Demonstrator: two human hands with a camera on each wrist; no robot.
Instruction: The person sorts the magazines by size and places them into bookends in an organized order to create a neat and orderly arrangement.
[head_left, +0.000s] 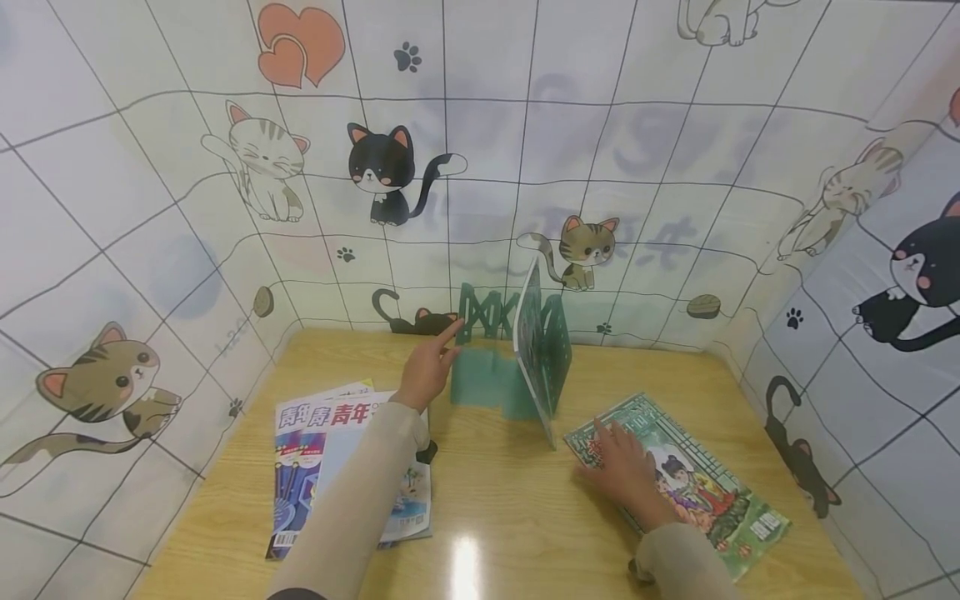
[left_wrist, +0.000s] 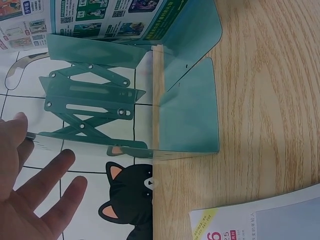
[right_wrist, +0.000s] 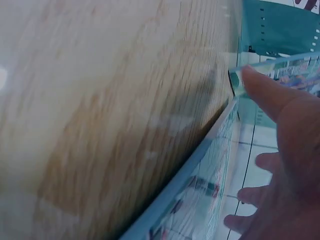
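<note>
A green metal expandable book stand (head_left: 480,379) stands against the back wall, its crossed slats (left_wrist: 90,95) spread out. My left hand (head_left: 426,373) is at its left end; thumb and a finger pinch the end panel's edge in the left wrist view, the other fingers spread. An upright book (head_left: 531,350) leans at the stand's right side. My right hand (head_left: 624,468) lies over a green illustrated magazine (head_left: 705,487), fingers extended. In the right wrist view, the thumb (right_wrist: 270,92) appears before the standing book's lower corner; whether the fingers touch the magazine is unclear.
Several overlapping magazines (head_left: 348,417) lie on the left of the wooden table (head_left: 487,492), partly behind my left forearm. A cat-patterned cloth wall (head_left: 487,142) encloses the back and both sides.
</note>
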